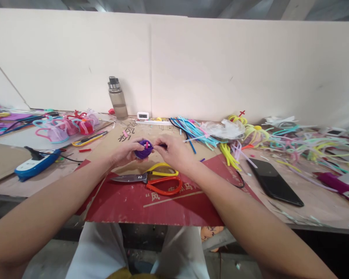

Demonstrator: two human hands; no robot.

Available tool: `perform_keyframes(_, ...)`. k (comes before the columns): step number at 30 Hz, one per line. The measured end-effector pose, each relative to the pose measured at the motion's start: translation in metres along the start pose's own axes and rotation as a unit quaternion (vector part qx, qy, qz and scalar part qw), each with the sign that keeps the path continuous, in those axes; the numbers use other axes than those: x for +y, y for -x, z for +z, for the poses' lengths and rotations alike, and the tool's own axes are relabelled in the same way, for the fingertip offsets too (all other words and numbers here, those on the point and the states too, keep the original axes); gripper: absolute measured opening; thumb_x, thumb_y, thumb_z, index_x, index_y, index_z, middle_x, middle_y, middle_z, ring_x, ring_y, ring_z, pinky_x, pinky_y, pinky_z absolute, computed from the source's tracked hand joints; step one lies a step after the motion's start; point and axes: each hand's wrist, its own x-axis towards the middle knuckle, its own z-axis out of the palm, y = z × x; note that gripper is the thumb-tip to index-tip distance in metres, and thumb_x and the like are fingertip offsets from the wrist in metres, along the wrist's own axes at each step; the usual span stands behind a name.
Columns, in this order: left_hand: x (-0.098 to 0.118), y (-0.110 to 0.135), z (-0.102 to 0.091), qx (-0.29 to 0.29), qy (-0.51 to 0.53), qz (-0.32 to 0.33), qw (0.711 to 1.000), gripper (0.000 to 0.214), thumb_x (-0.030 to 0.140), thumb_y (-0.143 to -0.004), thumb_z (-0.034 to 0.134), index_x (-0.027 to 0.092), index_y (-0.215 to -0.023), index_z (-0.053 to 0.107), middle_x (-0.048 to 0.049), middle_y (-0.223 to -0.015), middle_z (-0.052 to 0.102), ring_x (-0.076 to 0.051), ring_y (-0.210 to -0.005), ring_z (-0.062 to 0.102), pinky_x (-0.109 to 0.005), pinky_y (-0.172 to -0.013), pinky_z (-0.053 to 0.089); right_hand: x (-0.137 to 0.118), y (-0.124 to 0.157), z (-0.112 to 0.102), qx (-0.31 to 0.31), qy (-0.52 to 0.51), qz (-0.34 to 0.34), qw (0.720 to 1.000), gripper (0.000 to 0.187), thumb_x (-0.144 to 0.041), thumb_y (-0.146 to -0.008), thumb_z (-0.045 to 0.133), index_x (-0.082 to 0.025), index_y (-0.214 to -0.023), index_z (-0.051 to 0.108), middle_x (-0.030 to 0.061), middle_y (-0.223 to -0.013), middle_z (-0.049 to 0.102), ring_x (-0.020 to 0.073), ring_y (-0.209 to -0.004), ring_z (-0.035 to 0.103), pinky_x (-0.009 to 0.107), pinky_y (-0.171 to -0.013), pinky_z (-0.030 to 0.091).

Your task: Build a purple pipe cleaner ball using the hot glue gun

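Note:
My left hand [128, 153] is closed around a small ball of wound purple pipe cleaner [142, 153] with a bit of pink at its middle. Close against its right side, my right hand [169, 150] pinches with thumb and forefinger at the ball's edge. A thin dark end shows by those fingers, perhaps a strand of the same pipe cleaner; its full length is hidden. Just below both hands, scissors [147, 178] with one yellow and one red handle lie on a red cardboard sheet [116, 207], blades pointing left.
Pipe cleaner bundles [196, 131] lie behind and to the right, near a black phone [275, 182] and a purple tool [339, 188]. At left are finished pipe cleaner pieces [56, 133] and a blue-white power strip [37, 164]. A water bottle [118, 99] stands by the white partition [221, 66].

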Motion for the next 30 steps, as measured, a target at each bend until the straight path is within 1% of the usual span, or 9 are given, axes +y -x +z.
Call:
perform_keyframes(4, -0.001, 0.001, -0.004, -0.024, -0.016, -0.034, 0.999, 0.035, 0.023, -0.068, 0.065, 0.014, -0.101, 0.058, -0.0110, -0.094, 0.070, -0.017, -0.061, 0.065, -0.022, -0.046, 0.042, 0.000, 0.001, -0.003, -0.006, -0.021, -0.004, 1.000, 0.010, -0.011, -0.083, 0.059, -0.016, -0.075, 0.061, 0.0012, -0.077, 0.064, 0.0128, -0.074, 0.055, 0.025, -0.070, 0.038)
perform_keyframes(7, -0.002, 0.002, -0.005, -0.053, -0.027, -0.050, 0.997, 0.038, 0.024, -0.069, 0.065, 0.015, -0.105, 0.058, -0.0127, -0.100, 0.070, -0.018, -0.062, 0.065, -0.023, -0.045, 0.041, 0.001, 0.002, -0.004, -0.025, -0.062, 0.000, 0.998, 0.006, -0.012, -0.084, 0.058, -0.017, -0.081, 0.059, -0.0004, -0.076, 0.065, 0.0118, -0.071, 0.056, 0.024, -0.068, 0.039)
perform_keyframes(11, -0.003, 0.004, -0.005, -0.081, -0.017, -0.064, 0.995, 0.041, 0.025, -0.070, 0.064, 0.018, -0.110, 0.057, -0.0121, -0.102, 0.070, -0.019, -0.064, 0.065, -0.023, -0.046, 0.039, 0.003, 0.002, -0.003, -0.045, -0.090, 0.001, 0.995, 0.011, -0.014, -0.084, 0.057, -0.019, -0.094, 0.059, -0.0030, -0.072, 0.063, 0.0115, -0.068, 0.056, 0.023, -0.066, 0.039)
perform_keyframes(15, -0.003, 0.005, -0.006, -0.095, -0.006, -0.071, 0.993, 0.045, 0.027, -0.069, 0.066, 0.021, -0.113, 0.054, -0.0123, -0.101, 0.070, -0.018, -0.061, 0.064, -0.023, -0.045, 0.037, 0.005, 0.002, -0.003, -0.062, -0.097, -0.011, 0.993, 0.014, -0.015, -0.085, 0.057, -0.020, -0.096, 0.061, -0.0030, -0.072, 0.064, 0.0117, -0.070, 0.056, 0.024, -0.069, 0.041)
perform_keyframes(19, 0.000, 0.006, -0.006, -0.095, -0.010, -0.091, 0.991, 0.047, 0.029, -0.068, 0.069, 0.023, -0.111, 0.052, -0.0108, -0.101, 0.069, -0.016, -0.056, 0.061, -0.023, -0.045, 0.038, 0.009, 0.002, 0.000, -0.077, -0.123, -0.034, 0.989, 0.015, -0.014, -0.086, 0.055, -0.020, -0.096, 0.064, -0.0011, -0.082, 0.068, 0.0121, -0.076, 0.059, 0.026, -0.076, 0.043)
perform_keyframes(22, 0.001, 0.007, -0.005, -0.082, -0.013, -0.105, 0.991, 0.050, 0.030, -0.065, 0.070, 0.024, -0.112, 0.053, -0.0095, -0.099, 0.069, -0.016, -0.056, 0.060, -0.024, -0.046, 0.041, 0.011, 0.002, 0.001, -0.091, -0.134, -0.051, 0.985, 0.020, -0.015, -0.087, 0.054, -0.021, -0.101, 0.066, 0.0007, -0.092, 0.071, 0.0131, -0.083, 0.062, 0.028, -0.081, 0.045)
perform_keyframes(25, 0.002, 0.009, -0.004, -0.064, -0.011, -0.109, 0.992, 0.053, 0.027, -0.063, 0.069, 0.022, -0.114, 0.055, -0.0097, -0.096, 0.069, -0.016, -0.055, 0.059, -0.026, -0.045, 0.042, 0.011, 0.002, 0.000, -0.105, -0.130, -0.062, 0.984, 0.024, -0.016, -0.087, 0.054, -0.021, -0.106, 0.068, 0.0022, -0.105, 0.071, 0.0144, -0.092, 0.063, 0.029, -0.086, 0.045)
perform_keyframes(28, 0.001, 0.009, -0.002, -0.057, -0.001, -0.098, 0.994, 0.051, 0.024, -0.063, 0.068, 0.021, -0.113, 0.056, -0.0077, -0.090, 0.067, -0.015, -0.054, 0.059, -0.024, -0.043, 0.039, 0.010, 0.003, -0.001, -0.112, -0.118, -0.056, 0.985, 0.028, -0.016, -0.086, 0.054, -0.021, -0.109, 0.068, 0.0025, -0.107, 0.071, 0.0144, -0.091, 0.063, 0.029, -0.085, 0.045)
perform_keyframes(30, 0.000, 0.009, -0.001, -0.069, 0.011, -0.089, 0.994, 0.050, 0.024, -0.066, 0.068, 0.023, -0.114, 0.053, -0.0056, -0.085, 0.066, -0.015, -0.055, 0.060, -0.021, -0.042, 0.036, 0.010, 0.003, 0.000, -0.104, -0.109, -0.054, 0.987, 0.028, -0.016, -0.085, 0.054, -0.020, -0.109, 0.068, 0.0024, -0.105, 0.071, 0.0138, -0.089, 0.063, 0.028, -0.084, 0.045)
